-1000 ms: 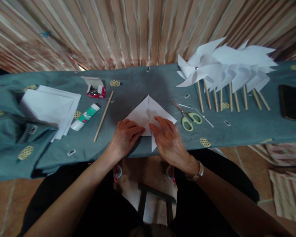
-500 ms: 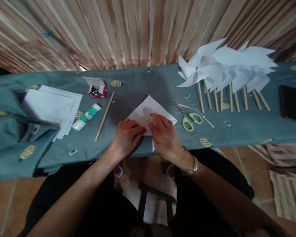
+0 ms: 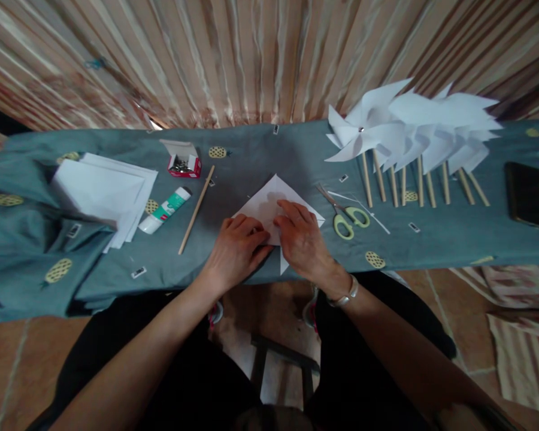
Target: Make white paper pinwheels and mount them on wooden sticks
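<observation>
A white sheet of paper [image 3: 273, 194], turned with one corner pointing away from me, lies at the front of the cloth-covered table. Its near side is folded, and a small flap [image 3: 284, 263] pokes out below the fold. My left hand [image 3: 240, 248] closes on the near left edge, thumb and fingers together at the fold. On the near right part, my right hand [image 3: 303, 239] has its bent fingers gripping and pressing the paper. Both hands hide part of the folded edge. To the right lie green-handled scissors [image 3: 350, 220]; a wooden stick [image 3: 196, 209] lies to the left.
Several white paper pinwheels [image 3: 368, 129] on sticks lie at the right rear, before a phone [image 3: 527, 194]. Leftward are a glue stick [image 3: 165, 211], an open red box [image 3: 184, 164] of small metal pieces and stacked paper sheets [image 3: 101, 188]. A curtain [image 3: 251, 60] hangs behind.
My left hand has shifted slightly along the fold, its thumb now lower at the near edge. The right hand stays almost in place on the paper. The whole view has shifted slightly.
</observation>
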Demonstrator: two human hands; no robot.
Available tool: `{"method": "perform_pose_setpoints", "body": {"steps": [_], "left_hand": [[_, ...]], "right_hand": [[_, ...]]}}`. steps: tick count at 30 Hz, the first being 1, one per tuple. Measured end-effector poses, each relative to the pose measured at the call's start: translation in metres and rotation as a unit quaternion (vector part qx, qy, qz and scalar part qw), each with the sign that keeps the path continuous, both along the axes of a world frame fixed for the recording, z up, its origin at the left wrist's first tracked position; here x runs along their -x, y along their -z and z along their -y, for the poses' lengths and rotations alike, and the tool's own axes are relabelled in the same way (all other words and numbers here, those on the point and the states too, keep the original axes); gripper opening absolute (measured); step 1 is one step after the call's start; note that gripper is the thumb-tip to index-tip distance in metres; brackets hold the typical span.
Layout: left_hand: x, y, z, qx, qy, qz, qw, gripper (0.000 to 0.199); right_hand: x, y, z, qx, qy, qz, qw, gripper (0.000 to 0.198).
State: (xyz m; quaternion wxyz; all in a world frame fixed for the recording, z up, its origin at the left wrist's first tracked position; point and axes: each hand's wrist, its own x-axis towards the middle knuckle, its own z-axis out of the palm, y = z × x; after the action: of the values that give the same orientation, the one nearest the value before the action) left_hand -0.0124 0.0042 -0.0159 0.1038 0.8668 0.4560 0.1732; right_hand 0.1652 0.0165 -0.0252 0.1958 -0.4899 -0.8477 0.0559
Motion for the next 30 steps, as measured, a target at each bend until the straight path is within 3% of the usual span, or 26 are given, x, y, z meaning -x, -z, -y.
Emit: {"method": "perform_pose_setpoints", "body": {"steps": [7, 19, 23, 28, 30], "left_hand": [[-0.002, -0.002, -0.001, -0.018, 0.005, -0.026, 0.999, 0.013], [-0.004, -0.005, 0.002, -0.012, -0.003, -0.038, 0.999, 0.013], [-0.005, -0.005, 0.002, -0.016, -0.007, -0.04, 0.999, 0.012], [-0.005, -0.001, 0.004, -0.019, -0.017, -0.037, 0.999, 0.016], [-0.005, 0.0, 0.005, -0.02, -0.02, -0.033, 0.999, 0.017]], "right_hand": [[0.007, 0.002, -0.008, -0.023, 0.008, 0.021, 0.999, 0.025], [0.01, 0.005, 0.021, -0.02, -0.031, 0.039, 0.999, 0.036], [0.004, 0.003, 0.017, 0.022, -0.022, -0.013, 0.999, 0.035], [-0.03, -0.005, -0.009, 0.05, 0.014, -0.158, 0.986, 0.038], [-0.041, -0.007, -0.019, 0.046, 0.034, -0.147, 0.988, 0.041]]}}
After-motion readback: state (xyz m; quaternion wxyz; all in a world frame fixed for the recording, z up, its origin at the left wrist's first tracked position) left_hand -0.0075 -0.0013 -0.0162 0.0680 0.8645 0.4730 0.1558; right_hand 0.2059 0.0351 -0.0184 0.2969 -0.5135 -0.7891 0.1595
